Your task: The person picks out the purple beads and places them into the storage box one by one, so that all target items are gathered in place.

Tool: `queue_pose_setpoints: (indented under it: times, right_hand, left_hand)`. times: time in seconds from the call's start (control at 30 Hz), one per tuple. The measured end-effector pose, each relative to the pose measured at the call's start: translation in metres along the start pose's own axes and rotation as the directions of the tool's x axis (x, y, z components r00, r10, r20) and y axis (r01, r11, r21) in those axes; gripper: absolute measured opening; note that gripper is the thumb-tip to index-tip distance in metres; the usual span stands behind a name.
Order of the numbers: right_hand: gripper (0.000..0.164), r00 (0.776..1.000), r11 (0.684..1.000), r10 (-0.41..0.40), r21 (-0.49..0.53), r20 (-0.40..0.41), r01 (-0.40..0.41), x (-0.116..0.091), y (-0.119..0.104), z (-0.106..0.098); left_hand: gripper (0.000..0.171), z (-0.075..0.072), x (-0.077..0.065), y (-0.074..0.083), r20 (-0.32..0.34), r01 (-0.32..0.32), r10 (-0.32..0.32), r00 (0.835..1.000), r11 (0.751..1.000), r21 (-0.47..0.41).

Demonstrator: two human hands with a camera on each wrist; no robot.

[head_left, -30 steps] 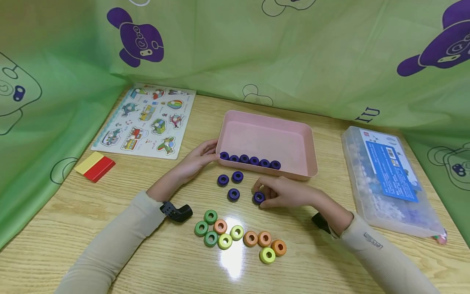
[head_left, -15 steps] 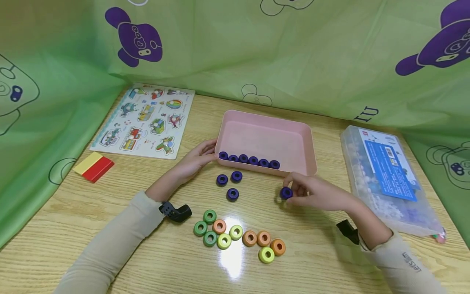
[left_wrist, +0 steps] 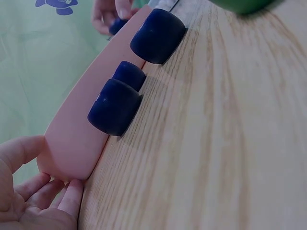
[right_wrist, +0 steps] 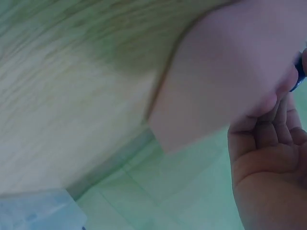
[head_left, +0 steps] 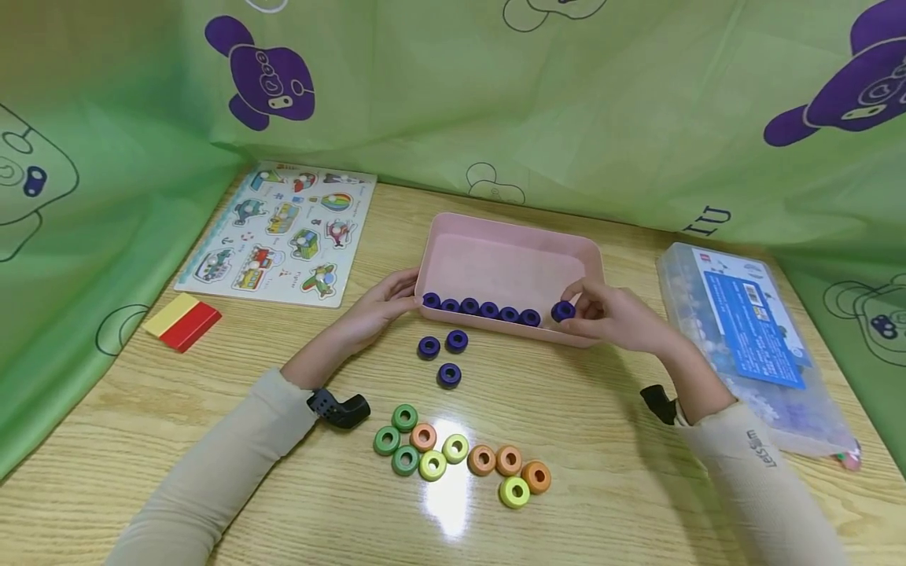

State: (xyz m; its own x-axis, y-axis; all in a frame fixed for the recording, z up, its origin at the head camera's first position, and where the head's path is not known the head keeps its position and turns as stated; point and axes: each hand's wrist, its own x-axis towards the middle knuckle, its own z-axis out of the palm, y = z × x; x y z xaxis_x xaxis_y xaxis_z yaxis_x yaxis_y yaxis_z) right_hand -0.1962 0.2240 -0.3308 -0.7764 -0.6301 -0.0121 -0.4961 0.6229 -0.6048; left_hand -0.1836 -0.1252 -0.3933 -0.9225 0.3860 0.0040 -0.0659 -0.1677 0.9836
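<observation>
My right hand (head_left: 616, 314) pinches a dark purple ring bead (head_left: 564, 311) between thumb and fingers, over the front right part of a pink tray (head_left: 513, 263). Inside the tray, a row of several purple beads (head_left: 489, 310) lines the front wall, left of the held one. My left hand (head_left: 378, 310) grips the tray's front left corner; in the left wrist view its thumb is at the rim and its fingers (left_wrist: 72, 196) are at the base. Three more purple beads (head_left: 449, 376) lie on the table before the tray. The right wrist view shows only a sliver of the held bead (right_wrist: 300, 74).
Green beads (head_left: 406, 461), yellow beads (head_left: 432, 465) and orange beads (head_left: 483, 460) lie nearer on the table. A picture puzzle board (head_left: 283, 236) and a red-and-yellow piece (head_left: 182, 322) are at left. At right stands a clear plastic box (head_left: 750, 346); a green curtain (head_left: 425, 94) hangs behind.
My right hand first moved right along the table with the pinched purple bead, then up and forward over the tray's front wall. The left hand stays at the tray corner.
</observation>
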Motion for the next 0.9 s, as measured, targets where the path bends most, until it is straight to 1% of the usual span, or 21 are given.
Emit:
queue_pose_setpoints:
  times: [0.13,0.3,0.4,0.5,0.63,0.7,0.77,0.83,0.9]
  right_hand:
    - [0.024,0.998,0.999,-0.018,-0.028,0.054,0.019,0.01,0.008,0.004]
    - [0.022,0.993,0.997,-0.01,-0.069,0.122,0.018,0.017,0.012,0.008]
    - [0.023,0.989,0.997,-0.002,-0.07,0.147,0.013,0.019,0.013,0.009]
    - [0.026,0.988,0.997,0.004,-0.071,0.155,0.007,0.02,0.013,0.009]
    - [0.037,0.989,0.998,0.018,-0.062,0.144,-0.009,0.019,0.011,0.008]
    - [0.042,0.992,0.998,0.022,-0.059,0.12,-0.015,0.018,0.009,0.006]
    - [0.043,0.996,0.999,0.021,-0.043,0.085,-0.017,0.016,0.005,0.004]
    - [0.042,0.999,1.0,0.022,0.012,0.049,-0.022,0.015,-0.002,0.003]
    - [0.039,1.0,0.995,0.002,0.104,0.021,-0.004,0.014,-0.01,0.005]
  left_hand:
    - [0.054,0.001,0.001,0.0,0.003,0.003,-0.003,1.0,1.0,0.011]
    - [0.054,0.001,0.001,0.0,0.006,-0.002,0.002,1.0,1.0,0.013]
    - [0.054,0.0,0.001,0.0,0.011,-0.01,0.01,1.0,1.0,0.008]
    - [0.054,0.0,0.001,0.001,0.008,-0.014,0.014,1.0,1.0,0.007]
    - [0.054,0.0,0.001,0.001,0.005,-0.011,0.011,1.0,1.0,0.006]
    - [0.053,0.0,0.001,0.0,0.004,-0.01,0.01,1.0,1.0,0.008]
    - [0.053,-0.001,0.001,0.0,0.003,-0.009,0.009,1.0,1.0,0.011]
    - [0.053,-0.001,0.001,0.0,0.0,-0.008,0.008,1.0,1.0,0.013]
    - [0.054,-0.001,0.001,0.0,0.001,-0.009,0.009,1.0,1.0,0.013]
